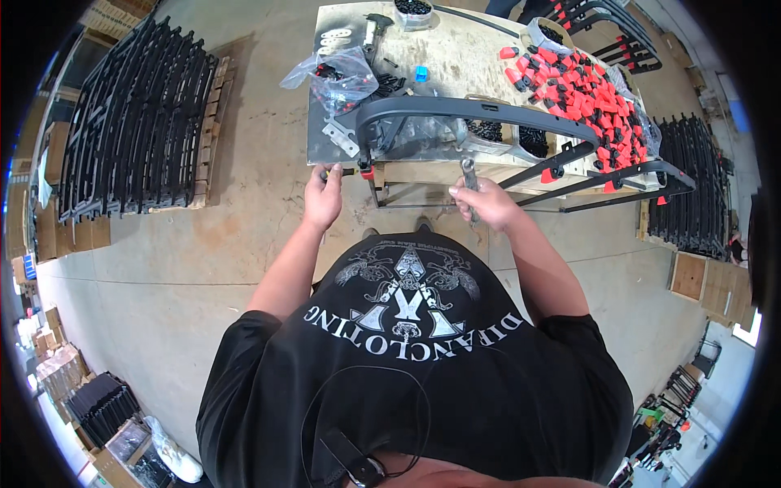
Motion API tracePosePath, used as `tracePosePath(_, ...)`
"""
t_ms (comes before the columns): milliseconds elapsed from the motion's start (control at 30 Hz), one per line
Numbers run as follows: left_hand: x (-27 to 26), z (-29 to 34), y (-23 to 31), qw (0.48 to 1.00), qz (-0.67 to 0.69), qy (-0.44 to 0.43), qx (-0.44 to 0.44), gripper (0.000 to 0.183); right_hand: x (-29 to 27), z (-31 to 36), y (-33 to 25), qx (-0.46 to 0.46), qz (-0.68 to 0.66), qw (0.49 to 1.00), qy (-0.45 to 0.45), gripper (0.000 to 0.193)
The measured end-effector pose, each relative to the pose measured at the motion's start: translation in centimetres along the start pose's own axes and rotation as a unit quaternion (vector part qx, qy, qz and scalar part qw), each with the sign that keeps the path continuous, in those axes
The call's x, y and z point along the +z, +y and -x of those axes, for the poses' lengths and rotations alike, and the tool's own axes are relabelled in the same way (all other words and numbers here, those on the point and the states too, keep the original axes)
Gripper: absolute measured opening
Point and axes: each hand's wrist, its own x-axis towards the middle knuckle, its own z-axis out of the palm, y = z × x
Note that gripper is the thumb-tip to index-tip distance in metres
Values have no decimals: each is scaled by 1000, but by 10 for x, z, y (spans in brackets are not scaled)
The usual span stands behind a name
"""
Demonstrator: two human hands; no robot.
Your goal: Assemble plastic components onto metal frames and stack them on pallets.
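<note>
My right hand is closed around a metal wrench, its ring end pointing up in front of the table's near edge. Close to the table's front left corner, my left hand grips a short dark rod-like tool. Its far end reaches toward a red plastic piece at the left end of a black bent tube frame. The exact kind of that tool cannot be made out. The frame lies across the front of the table, with more red pieces on its right-hand bars.
A pile of red and black plastic parts covers the right of the wooden table. On it also are boxes of black parts, a plastic bag and a power tool. Black frames stand stacked on a pallet at left.
</note>
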Motion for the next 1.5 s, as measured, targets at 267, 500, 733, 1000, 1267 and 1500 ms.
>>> tracePosePath(267,-14,-16,-7,968,237,-30,-79,17,13,17,68,82,6,992,91,21)
tracePosePath(500,-18,-29,-20,940,306,-71,-130,18,20,37,81,109,-12,981,162,23)
tracePosePath(733,-19,-45,-34,953,270,-73,-120,18,17,39,100,92,-17,977,193,24)
tracePosePath(1000,-4,-38,-4,990,102,-44,-89,21,45,-4,88,63,4,979,192,19)
tracePosePath(1267,8,-24,21,986,-12,-57,-156,17,79,-96,74,-40,6,998,48,11)
tracePosePath(1500,10,-23,44,969,20,-72,-236,12,120,-125,43,-78,403,902,135,31)
